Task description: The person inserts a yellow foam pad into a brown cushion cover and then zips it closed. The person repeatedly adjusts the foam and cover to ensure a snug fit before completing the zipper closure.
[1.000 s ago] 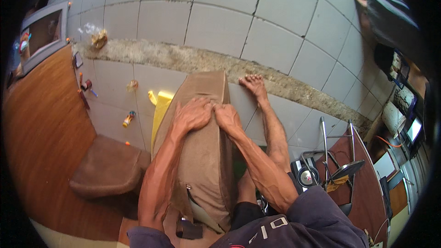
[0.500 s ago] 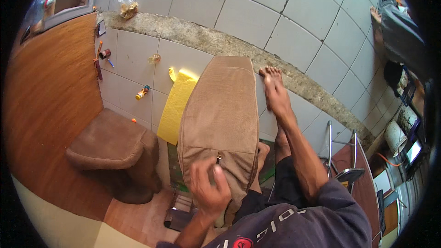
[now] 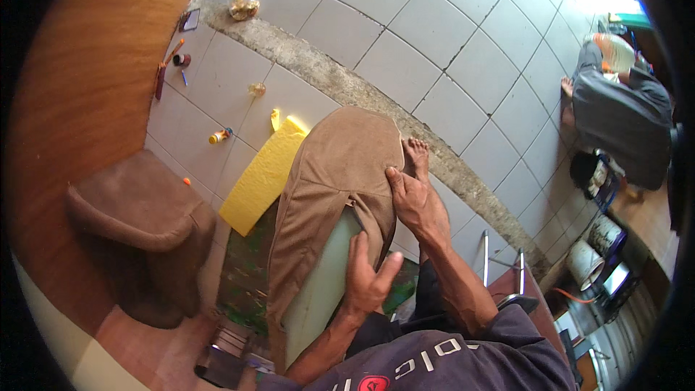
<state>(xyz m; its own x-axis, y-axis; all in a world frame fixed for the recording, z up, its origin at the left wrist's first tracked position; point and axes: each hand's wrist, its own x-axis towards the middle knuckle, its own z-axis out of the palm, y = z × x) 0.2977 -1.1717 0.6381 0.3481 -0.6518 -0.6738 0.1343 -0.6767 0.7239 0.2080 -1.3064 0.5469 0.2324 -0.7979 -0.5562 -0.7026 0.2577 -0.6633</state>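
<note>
A brown fabric cover (image 3: 340,152) lies stretched over a long rounded cushion pointing away from me. Its near part is parted in a long slit, and a pale green foam core (image 3: 322,286) shows through. My right hand (image 3: 414,203) grips the cover's right edge, thumb on top and fingers mostly hidden beneath. Beside the slit's right flap, my left hand (image 3: 365,279) is open, thumb apart from the fingers. Whether it touches the flap I cannot tell. A small zip pull (image 3: 350,203) appears at the slit's far end.
A yellow sheet (image 3: 264,177) lies left of the cushion. Farther left stands a brown upholstered piece (image 3: 137,206) beside a wooden panel (image 3: 87,65). A small bottle (image 3: 220,135) lies on the tiles. Another person (image 3: 622,123) sits at far right, near white buckets (image 3: 585,264).
The slit in the cover has opened, baring the pale foam. My right hand has come nearer and taken the cover's edge. My left hand has moved right, and the view has turned.
</note>
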